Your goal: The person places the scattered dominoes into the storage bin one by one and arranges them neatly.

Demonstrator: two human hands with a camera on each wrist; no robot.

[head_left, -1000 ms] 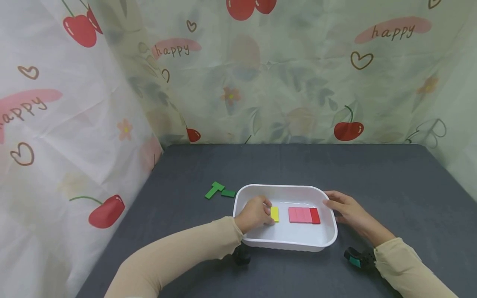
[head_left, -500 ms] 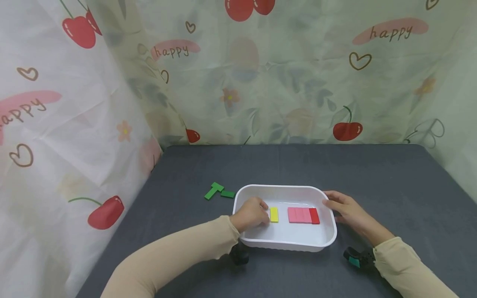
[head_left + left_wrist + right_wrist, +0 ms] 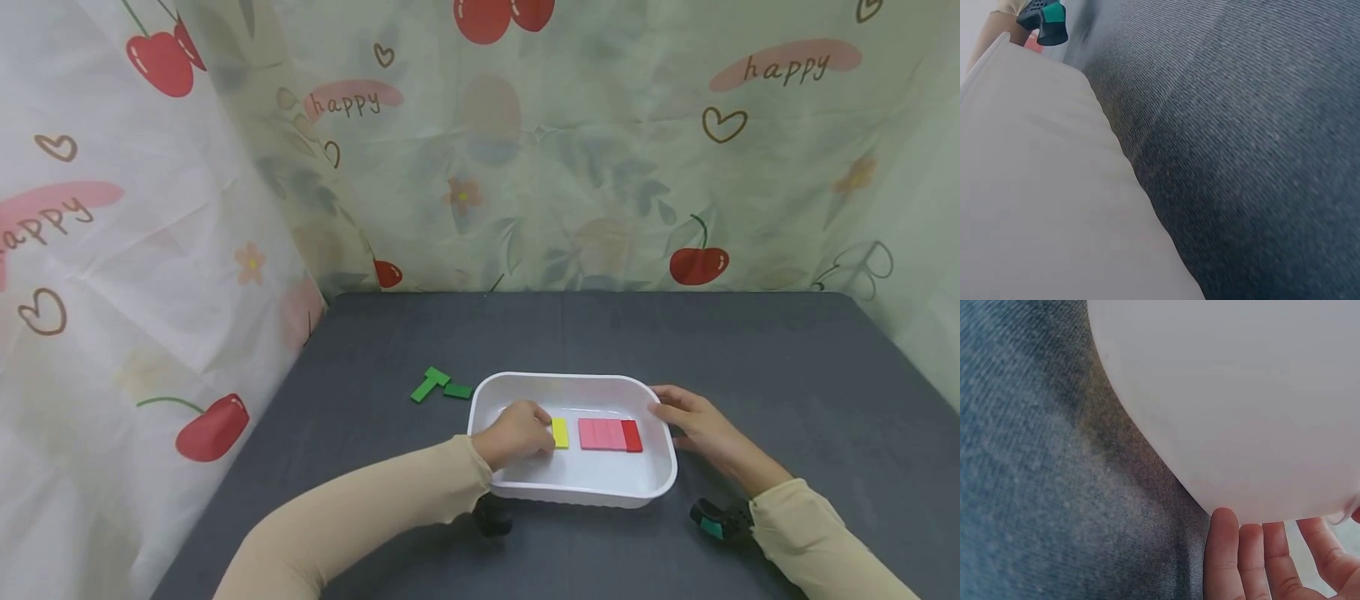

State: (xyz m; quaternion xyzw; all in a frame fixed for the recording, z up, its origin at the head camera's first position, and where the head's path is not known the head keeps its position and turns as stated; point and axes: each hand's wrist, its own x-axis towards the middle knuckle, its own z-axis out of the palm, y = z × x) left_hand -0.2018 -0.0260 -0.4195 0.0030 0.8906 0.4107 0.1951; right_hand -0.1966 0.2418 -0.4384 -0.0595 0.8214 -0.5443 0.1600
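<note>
In the head view, a white plastic tray [image 3: 525, 492] stands on the dark table. My left hand [image 3: 520, 433] is inside it, thumb and forefinger at the left side of a yellow tile [image 3: 560, 433], pinching it near its ends; the other fingers are curled and partly hidden. Right of that tile lies a row of pink tiles [image 3: 600, 434] with a red tile [image 3: 632, 436] against its end. My right hand [image 3: 701, 425] holds the tray's right end, its thumb over the rim. In the right wrist view, the fingers [image 3: 1222, 544] lie against the tray's outer wall [image 3: 1222, 412].
Several green tiles [image 3: 431, 383] lie on the table just left of the tray, two of them forming a T. Black wrist devices [image 3: 716, 518] sit below both wrists. A printed curtain [image 3: 570, 167] hangs along the back and left of the table.
My left hand drew slightly left off the yellow tile, then came back and slid it right, nearer the pink row. The right hand and tray stay about where they were.
</note>
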